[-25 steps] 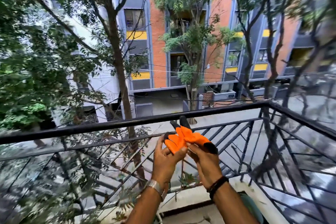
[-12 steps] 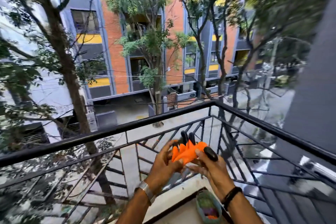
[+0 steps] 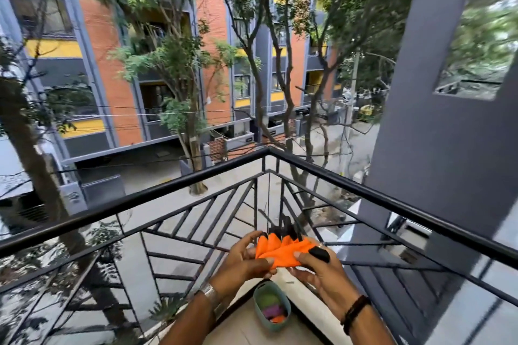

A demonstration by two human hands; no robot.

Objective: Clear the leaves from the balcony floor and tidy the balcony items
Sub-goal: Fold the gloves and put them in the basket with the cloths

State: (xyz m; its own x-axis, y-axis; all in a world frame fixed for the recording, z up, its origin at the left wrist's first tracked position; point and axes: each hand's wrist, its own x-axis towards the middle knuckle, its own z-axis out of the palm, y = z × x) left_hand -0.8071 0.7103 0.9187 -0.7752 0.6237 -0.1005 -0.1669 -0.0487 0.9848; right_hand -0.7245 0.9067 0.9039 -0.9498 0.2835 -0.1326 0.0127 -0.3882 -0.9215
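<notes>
Item: orange glove (image 3: 281, 253) with black claw tips, held at chest height in front of the balcony railing (image 3: 173, 186).

Left hand (image 3: 242, 259): fingers and thumb curled onto the near edge of the glove, pinching it. Right hand (image 3: 322, 272): thumb pressed on the glove's cuff side, fingers curled beneath — both hands were clamped on the same item, close together.

Change over the last second: the view had swung rightward, so the railing's corner and a grey wall (image 3: 448, 120) came into sight. The glove, earlier bunched with its fingers pointing up, lay flatter and spread sideways between the hands. A small green basket (image 3: 259, 314) holding coloured items appeared on the balcony floor (image 3: 246, 336) directly below the hands.

Reading for the task: the glove was probably being folded or smoothed for storage, and the basket looked the likely place for it. No leaves on the floor could be made out in the strip visible.
</notes>
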